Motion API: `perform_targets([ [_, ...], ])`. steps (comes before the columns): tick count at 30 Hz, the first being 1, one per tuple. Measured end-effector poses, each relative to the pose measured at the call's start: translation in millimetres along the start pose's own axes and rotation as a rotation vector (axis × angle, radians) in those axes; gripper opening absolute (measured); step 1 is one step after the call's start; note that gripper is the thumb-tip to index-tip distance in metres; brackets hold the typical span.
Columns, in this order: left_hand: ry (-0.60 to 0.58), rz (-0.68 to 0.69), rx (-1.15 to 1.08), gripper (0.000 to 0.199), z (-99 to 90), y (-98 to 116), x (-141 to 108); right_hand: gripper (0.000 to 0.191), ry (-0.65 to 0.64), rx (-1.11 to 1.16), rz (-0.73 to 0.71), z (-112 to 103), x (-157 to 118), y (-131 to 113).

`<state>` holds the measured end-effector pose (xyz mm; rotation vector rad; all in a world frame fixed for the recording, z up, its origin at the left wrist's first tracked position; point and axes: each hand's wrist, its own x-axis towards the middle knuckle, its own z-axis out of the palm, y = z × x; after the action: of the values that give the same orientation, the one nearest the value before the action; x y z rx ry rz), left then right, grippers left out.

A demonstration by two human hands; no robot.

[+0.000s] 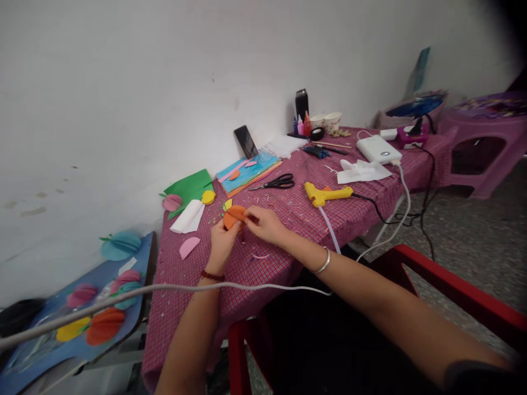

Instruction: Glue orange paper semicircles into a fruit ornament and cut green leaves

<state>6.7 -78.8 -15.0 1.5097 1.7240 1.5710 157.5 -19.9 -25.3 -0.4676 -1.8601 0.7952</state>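
Observation:
An orange paper pumpkin [234,216] made of folded layers is held between my two hands over the table's front part. My left hand [222,241] grips it from below and the left, fingers closed. At its right edge the fingers of my right hand [262,224] pinch the paper. Just behind it lies a small yellow paper piece [228,204]. A pink paper half-circle [190,248] and a white folded paper [188,216] rest left of my hands. Black-handled scissors [280,181] lie beyond, and a yellow glue gun [327,193] lies to the right.
Green paper [190,189], a blue paper stack [255,171] and a leaning phone [246,141] are along the wall. A white power bank [379,149] sits at the right. A white cable [247,285] crosses in front. Finished paper fruits [105,326] lie on a blue board [135,296].

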Motion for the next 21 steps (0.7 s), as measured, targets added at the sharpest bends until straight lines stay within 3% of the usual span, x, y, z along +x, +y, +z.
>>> perform_targets([
  [9,0.037,0.092,0.024,0.014,-4.7,16,-4,0.008,0.021,0.127,0.024,3,3,6],
  [13,0.075,0.109,0.028,0.028,-6.5,20,-7,0.003,-0.014,0.116,-0.039,-4,0,-4],
  [16,0.077,0.129,0.011,0.032,-7.1,21,-9,0.012,-0.042,0.157,-0.097,-9,-1,-11],
  [21,0.054,0.171,0.029,0.033,-7.6,19,-10,0.021,0.045,0.296,0.003,-9,0,-12],
])
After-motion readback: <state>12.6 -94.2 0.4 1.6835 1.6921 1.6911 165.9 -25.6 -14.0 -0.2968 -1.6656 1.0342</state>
